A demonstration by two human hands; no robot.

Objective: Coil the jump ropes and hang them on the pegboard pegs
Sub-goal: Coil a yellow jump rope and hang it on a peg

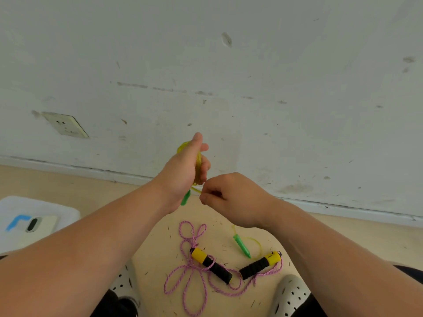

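My left hand (183, 170) grips several loops of a clear yellow jump rope (198, 161), and one green handle (185, 197) hangs just below that hand. My right hand (231, 197) pinches the yellow cord right beside the left hand. The rope's other green handle (241, 245) lies on the floor below my right wrist, with a slack bend of yellow cord next to it. A pink braided jump rope (194, 271) with black-and-yellow handles (211, 265) lies loose on the floor between my feet. No pegboard is in view.
A scuffed white wall (229, 76) with a socket (65, 124) rises straight ahead above a baseboard. A white pad with a phone (34, 225) lies on the floor at the left. My pale perforated shoes (290, 296) flank the pink rope.
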